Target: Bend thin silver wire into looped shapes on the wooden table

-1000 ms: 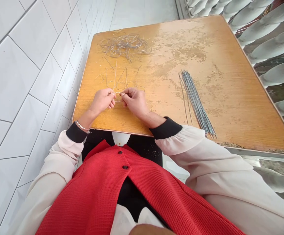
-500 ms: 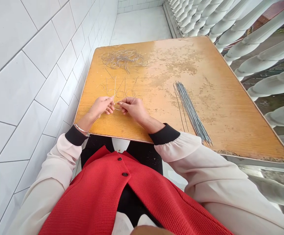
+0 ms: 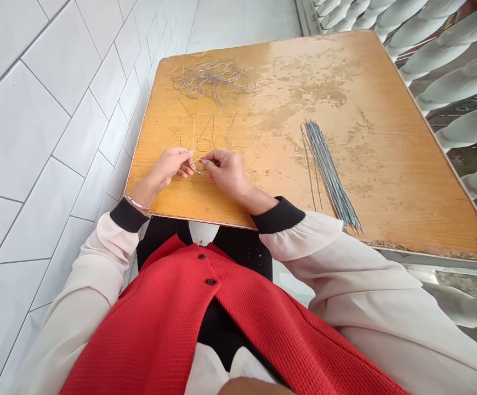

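Between my hands is a thin pale wire [image 3: 198,171] bent into a small loop, with a straight end standing up past my left fingers. My left hand [image 3: 173,164] pinches it at the left side of the loop. On the loop's right side, my right hand [image 3: 227,171] grips it between thumb and forefinger. Just beyond my hands lie several bent wire pieces [image 3: 204,144], each with a curl and a straight stem. My fingers hide part of the held wire.
A tangle of thin wire [image 3: 211,79] lies at the far left of the worn wooden table [image 3: 407,181]. To the right rests a bundle of straight grey wires [image 3: 332,175], with loose ones beside it. A white tiled wall [image 3: 49,131] borders the left, white balusters [image 3: 448,82] the right.
The view has shifted slightly, so the table sits higher in it. Both hands keep hold of the wire loop, their grip nearly the same.
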Demonstrator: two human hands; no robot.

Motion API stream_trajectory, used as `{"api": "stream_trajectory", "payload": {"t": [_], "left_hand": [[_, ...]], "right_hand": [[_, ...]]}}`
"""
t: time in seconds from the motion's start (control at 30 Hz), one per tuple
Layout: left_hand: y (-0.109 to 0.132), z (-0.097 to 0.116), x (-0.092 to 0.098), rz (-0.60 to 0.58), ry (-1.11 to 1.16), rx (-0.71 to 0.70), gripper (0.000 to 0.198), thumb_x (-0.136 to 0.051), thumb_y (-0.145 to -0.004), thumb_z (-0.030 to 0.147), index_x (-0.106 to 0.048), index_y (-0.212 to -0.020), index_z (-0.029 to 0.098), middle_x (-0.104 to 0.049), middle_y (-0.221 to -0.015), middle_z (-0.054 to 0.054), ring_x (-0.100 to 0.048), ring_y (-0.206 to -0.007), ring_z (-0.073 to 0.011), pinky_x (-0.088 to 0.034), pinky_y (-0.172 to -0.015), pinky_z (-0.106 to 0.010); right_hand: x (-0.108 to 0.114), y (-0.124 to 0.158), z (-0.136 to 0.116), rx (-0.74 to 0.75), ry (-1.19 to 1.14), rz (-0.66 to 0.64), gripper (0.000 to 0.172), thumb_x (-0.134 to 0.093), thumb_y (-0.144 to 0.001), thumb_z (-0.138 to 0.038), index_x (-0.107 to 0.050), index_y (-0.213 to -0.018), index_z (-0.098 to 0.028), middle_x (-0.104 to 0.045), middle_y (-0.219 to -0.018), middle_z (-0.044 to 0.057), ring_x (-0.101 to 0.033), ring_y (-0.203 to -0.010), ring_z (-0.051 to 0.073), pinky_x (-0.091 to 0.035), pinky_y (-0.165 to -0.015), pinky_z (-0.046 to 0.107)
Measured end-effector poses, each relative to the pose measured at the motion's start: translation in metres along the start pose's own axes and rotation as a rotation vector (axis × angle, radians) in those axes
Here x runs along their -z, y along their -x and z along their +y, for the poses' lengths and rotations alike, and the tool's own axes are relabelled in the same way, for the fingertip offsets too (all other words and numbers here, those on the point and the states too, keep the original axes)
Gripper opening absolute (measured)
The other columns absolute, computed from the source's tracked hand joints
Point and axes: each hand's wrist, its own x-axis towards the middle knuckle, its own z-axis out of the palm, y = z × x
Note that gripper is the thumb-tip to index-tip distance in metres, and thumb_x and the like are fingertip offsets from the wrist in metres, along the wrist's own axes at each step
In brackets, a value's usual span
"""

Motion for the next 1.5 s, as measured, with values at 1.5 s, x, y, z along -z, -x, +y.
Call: {"api": "stream_trajectory", "payload": {"t": [1.5], "left_hand": [[0.006, -0.013, -0.017, -0.096, -0.119, -0.219, 0.03, -0.06, -0.093, 0.003, -0.055, -0.065, 0.013, -0.059, -0.054, 0.006, -0.056, -0.046, -0.0025, -0.044, -0.051, -0.015]], "right_hand": [[0.018, -0.046, -0.024, -0.441, -0.678, -0.092, 0.03, -0.067, -0.091, -0.011, -0.064, -0.062, -0.015, -0.064, -0.062, 0.001, -0.052, -0.05, 0.004, -0.049, -0.051, 0.015]]}}
